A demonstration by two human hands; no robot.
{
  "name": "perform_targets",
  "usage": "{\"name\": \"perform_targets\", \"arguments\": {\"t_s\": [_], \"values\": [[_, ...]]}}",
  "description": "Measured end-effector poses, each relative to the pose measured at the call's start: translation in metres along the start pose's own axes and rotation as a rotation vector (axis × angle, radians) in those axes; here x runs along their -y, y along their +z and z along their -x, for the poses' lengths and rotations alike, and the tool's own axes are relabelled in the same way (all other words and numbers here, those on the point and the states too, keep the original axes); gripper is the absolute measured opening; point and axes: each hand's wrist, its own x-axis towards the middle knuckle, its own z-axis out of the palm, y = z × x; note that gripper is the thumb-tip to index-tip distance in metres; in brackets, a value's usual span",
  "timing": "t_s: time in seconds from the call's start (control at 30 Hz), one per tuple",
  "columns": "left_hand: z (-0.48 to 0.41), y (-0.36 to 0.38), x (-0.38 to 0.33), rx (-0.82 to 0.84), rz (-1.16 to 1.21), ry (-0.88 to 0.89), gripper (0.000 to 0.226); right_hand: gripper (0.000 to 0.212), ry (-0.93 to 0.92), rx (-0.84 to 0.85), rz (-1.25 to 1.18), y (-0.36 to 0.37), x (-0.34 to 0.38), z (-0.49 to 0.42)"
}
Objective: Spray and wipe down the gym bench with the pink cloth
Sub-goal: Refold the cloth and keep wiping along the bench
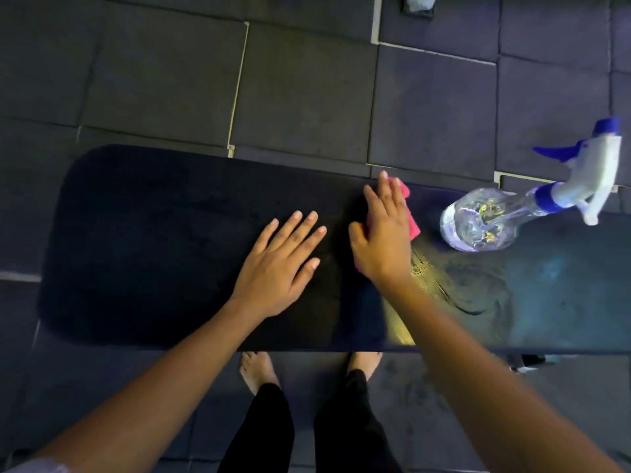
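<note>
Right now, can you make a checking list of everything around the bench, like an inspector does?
Surface: black gym bench, wet streaks toward its right end.
Job's things: pink cloth flat on the bench; clear spray bottle standing on the bench, right of the cloth.
Clutter: small grey object on the floor at the top edge, unclear what.
Grippers: left hand flat on the bench, empty; right hand pressing the cloth down.
Cables: nothing seen.
Surroundings: dark floor tiles; bare feet below the bench.
</note>
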Motion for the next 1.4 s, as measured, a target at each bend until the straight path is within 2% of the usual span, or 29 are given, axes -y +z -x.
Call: {"name": "perform_targets", "arguments": {"t_s": [0.07, 0.13, 0.23, 0.3, 0.37, 0.4, 0.5, 0.6, 0.73, 0.87, 0.97, 1.03, 1.1, 1.17, 1.23, 1.33, 1.4], "values": [[0.0, 0.001, 0.0, -0.014, 0.016, 0.002, 0.05, 0.074, 0.042, -0.029, 0.029, -0.004, -0.008, 0.017], [0.0, 0.002, -0.001, -0.038, 0.036, -0.003, 0.05, 0.091, 0.092, -0.049, -0.081, -0.01, -0.011, 0.031], [0.001, 0.002, -0.003, -0.062, 0.049, 0.002, 0.05, 0.106, 0.093, -0.176, -0.125, -0.021, -0.015, 0.045], [-0.001, 0.0, -0.005, -0.088, 0.069, 0.0, 0.05, 0.089, 0.069, -0.217, -0.084, -0.026, -0.02, 0.054], [-0.004, -0.004, -0.013, -0.147, 0.127, -0.014, 0.049, 0.07, 0.038, -0.134, -0.078, -0.031, -0.027, 0.061], [-0.006, -0.005, -0.02, -0.185, 0.15, -0.003, 0.048, 0.067, 0.017, -0.071, -0.088, -0.034, -0.03, 0.061], [-0.012, -0.007, -0.051, -0.155, 0.164, 0.101, 0.057, 0.075, -0.06, 0.109, -0.101, -0.043, -0.042, 0.059], [-0.02, -0.003, -0.07, -0.117, 0.164, 0.088, 0.053, 0.077, -0.158, 0.156, 0.005, -0.049, -0.054, 0.053], [-0.046, -0.009, -0.074, -0.171, 0.242, 0.064, 0.03, 0.057, -0.346, 0.041, 0.206, -0.05, -0.055, 0.035], [-0.075, -0.036, -0.074, -0.263, 0.459, -0.009, 0.02, 0.045, -0.378, 0.024, 0.173, -0.064, -0.031, -0.002], [-0.107, -0.068, -0.068, -0.392, 0.616, -0.064, 0.019, 0.034, -0.34, -0.174, 0.197, -0.092, -0.015, -0.033], [-0.125, -0.087, -0.064, -0.47, 0.656, -0.022, 0.02, 0.03, -0.35, -0.296, 0.197, -0.109, -0.009, -0.045], [-0.131, -0.096, -0.062, -0.489, 0.615, 0.06, 0.022, 0.028, -0.397, -0.344, 0.187, -0.116, -0.007, -0.042], [-0.123, -0.093, -0.06, -0.445, 0.547, 0.12, 0.024, 0.025, -0.418, -0.295, 0.196, -0.113, -0.011, -0.027], [-0.103, -0.08, -0.056, -0.341, 0.46, 0.157, 0.025, 0.028, -0.382, -0.151, 0.228, -0.104, -0.02, -0.006], [-0.062, -0.051, -0.05, -0.164, 0.32, 0.212, 0.023, 0.036, -0.282, 0.221, 0.364, -0.089, -0.034, 0.03], [-0.037, -0.034, -0.049, -0.086, 0.273, 0.221, 0.024, 0.042, -0.16, 0.428, 0.278, -0.083, -0.037, 0.049]]}}
